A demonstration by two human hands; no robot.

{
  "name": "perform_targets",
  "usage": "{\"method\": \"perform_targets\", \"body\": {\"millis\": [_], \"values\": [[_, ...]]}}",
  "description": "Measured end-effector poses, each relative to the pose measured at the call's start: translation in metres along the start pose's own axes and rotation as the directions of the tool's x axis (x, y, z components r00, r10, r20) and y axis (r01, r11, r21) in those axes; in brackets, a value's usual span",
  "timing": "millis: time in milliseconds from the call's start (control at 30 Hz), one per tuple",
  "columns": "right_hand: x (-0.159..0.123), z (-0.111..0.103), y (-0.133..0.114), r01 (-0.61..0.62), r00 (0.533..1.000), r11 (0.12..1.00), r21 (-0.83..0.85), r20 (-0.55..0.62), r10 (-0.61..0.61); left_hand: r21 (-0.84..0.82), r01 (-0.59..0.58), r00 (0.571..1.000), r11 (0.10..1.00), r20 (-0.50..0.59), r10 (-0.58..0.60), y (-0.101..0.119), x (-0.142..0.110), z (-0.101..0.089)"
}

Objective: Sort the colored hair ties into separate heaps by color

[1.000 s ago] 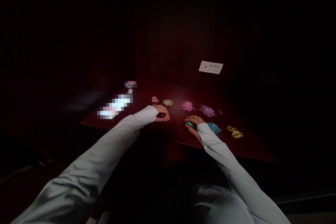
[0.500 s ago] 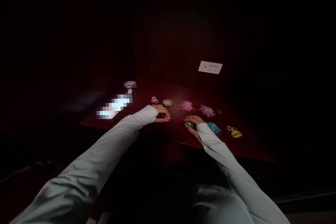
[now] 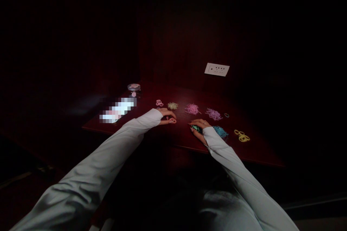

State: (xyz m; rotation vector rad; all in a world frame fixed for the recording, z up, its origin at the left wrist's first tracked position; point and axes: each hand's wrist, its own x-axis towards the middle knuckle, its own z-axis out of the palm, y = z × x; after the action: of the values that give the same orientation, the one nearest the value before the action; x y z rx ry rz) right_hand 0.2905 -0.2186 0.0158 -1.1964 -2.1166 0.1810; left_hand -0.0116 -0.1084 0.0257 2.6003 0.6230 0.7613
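Note:
My left hand [image 3: 166, 114] rests palm-down on the dark red table [image 3: 169, 133], its fingers apart from the thumb. Beside its fingertips and thumb lie coral-pink hair ties [image 3: 172, 120], partly hidden by the hand. My right hand [image 3: 200, 124], wearing a ring, curves around a pile of green rubber bands [image 3: 196, 129]. Its thumb and fingers stay apart, and the hand covers part of the pile. Just right of that wrist is a pile of teal rubber bands [image 3: 221, 131]. Light pink hair ties [image 3: 159, 103] and a pale yellow-green pile of bands [image 3: 172, 105] sit behind my left hand.
Farther back lie piles of pink bands [image 3: 192, 109] and purple bands [image 3: 214, 114]. A small dark ring [image 3: 226, 115] and several yellow hair ties [image 3: 242, 136] lie at right. A lidded jar [image 3: 133, 90] and a bright blurred-out object [image 3: 118, 110] stand left; a wall socket [image 3: 217, 69] is behind.
My left fingers have lifted and spread, showing more of the coral-pink hair ties by the thumb. My right hand stays around the green pile.

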Motion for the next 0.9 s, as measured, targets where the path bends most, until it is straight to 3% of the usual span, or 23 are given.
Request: {"method": "perform_targets", "body": {"millis": [267, 467, 667, 900], "values": [[0.0005, 0.0024, 0.0022, 0.003, 1.000, 1.000, -0.001, -0.017, -0.003, -0.052, -0.161, 0.987, 0.986, 0.011, 0.161, -0.0042, 0.0019, 0.0008], [0.0007, 0.0005, 0.0002, -0.009, 1.000, 1.000, -0.004, -0.004, 0.009, -0.022, -0.078, 0.997, 0.997, -0.019, 0.078, 0.0002, -0.0021, 0.0011], [0.0001, 0.0000, -0.0003, 0.007, 1.000, 1.000, -0.006, -0.003, -0.007, -0.028, -0.085, 0.996, 0.996, 0.009, 0.085, -0.0028, -0.0009, 0.0019], [0.0007, -0.0005, -0.0018, 0.010, 1.000, 1.000, -0.005, -0.007, -0.010, 0.149, -0.019, 0.995, 0.989, -0.091, 0.032, -0.0058, -0.0015, -0.0006]]}}
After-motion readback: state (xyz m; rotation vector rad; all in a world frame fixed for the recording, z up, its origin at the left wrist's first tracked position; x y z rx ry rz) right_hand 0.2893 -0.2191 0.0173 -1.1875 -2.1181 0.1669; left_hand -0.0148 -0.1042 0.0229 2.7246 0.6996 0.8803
